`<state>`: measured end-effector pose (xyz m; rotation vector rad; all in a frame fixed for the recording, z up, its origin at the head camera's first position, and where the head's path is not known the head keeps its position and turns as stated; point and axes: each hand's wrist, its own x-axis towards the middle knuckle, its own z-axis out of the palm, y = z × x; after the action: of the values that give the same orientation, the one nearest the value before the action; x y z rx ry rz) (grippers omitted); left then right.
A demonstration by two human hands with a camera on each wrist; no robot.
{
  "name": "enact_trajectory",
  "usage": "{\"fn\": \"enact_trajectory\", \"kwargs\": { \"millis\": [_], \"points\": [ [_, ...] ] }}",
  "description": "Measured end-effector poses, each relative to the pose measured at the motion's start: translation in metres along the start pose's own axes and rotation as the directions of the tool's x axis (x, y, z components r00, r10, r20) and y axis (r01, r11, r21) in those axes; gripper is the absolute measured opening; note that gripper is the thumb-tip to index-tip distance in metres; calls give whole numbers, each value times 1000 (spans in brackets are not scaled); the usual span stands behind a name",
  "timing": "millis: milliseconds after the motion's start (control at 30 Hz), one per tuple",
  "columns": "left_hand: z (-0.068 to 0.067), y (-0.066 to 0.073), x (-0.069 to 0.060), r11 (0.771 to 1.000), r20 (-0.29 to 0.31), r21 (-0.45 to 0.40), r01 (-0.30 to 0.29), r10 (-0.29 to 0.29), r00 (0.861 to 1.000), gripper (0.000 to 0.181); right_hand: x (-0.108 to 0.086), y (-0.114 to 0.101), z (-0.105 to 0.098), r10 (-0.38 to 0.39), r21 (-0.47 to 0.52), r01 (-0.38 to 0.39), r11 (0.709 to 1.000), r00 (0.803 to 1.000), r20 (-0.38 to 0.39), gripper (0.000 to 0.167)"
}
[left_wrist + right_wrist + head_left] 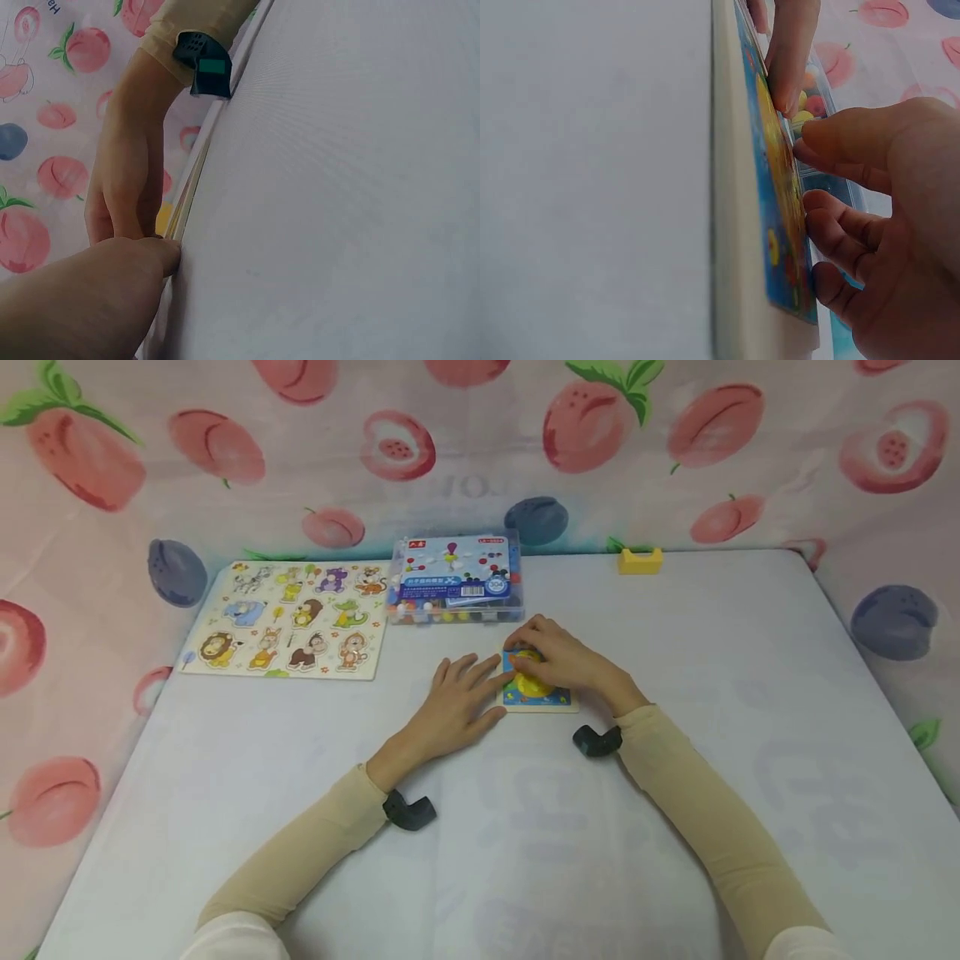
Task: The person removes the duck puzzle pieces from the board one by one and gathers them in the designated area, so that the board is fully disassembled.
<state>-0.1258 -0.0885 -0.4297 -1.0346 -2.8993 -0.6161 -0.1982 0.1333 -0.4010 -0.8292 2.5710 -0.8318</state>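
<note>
A small square wooden puzzle board (538,708), with a blue picture and a yellow figure on it, lies on the table in the head view. My right hand (558,656) is over this board, its fingertips touching the yellow figure (534,687) and partly hiding it. Seen from the right wrist, the fingers (847,247) bend loosely onto the picture, and nothing shows pinched between them. My left hand (459,706) rests at the board's left edge with fingers spread, one fingertip reaching onto the picture. The left wrist view shows the board only edge-on.
A larger animal puzzle board (281,672) lies at the back left. Beside it sits a clear plastic box (457,572) of coloured balls with a printed label. A yellow block (640,562) stands near the table's back edge. Peach-patterned cloth hangs behind.
</note>
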Motion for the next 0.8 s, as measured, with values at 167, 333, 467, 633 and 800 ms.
{"fn": "enact_trajectory", "kwargs": {
  "millis": [167, 333, 467, 633, 800],
  "points": [
    [2, 1, 2, 1000, 2, -2, -2, 2, 1000, 53, 5, -1, -4, 12, -16, -12, 1000, 1000, 20, 24],
    [3, 1, 2, 1000, -6, 1, -2, 2, 1000, 52, 9, -2, -8, -18, -91, 23, 996, 998, 60, 21],
    [2, 1, 2, 1000, -6, 2, -4, 4, 1000, 52, 13, -6, -18, -79, -245, 112, 963, 987, 138, 20],
    [0, 1, 1, 1000, 4, 15, -9, 9, 1000, 52, 20, -13, -30, -125, -410, 233, 882, 954, 274, 22],
    [-3, 2, 2, 1000, 0, 21, 0, 0, 1000, 52, 29, -24, -39, -145, -497, 340, 798, 909, 390, 23]
  ]
}}
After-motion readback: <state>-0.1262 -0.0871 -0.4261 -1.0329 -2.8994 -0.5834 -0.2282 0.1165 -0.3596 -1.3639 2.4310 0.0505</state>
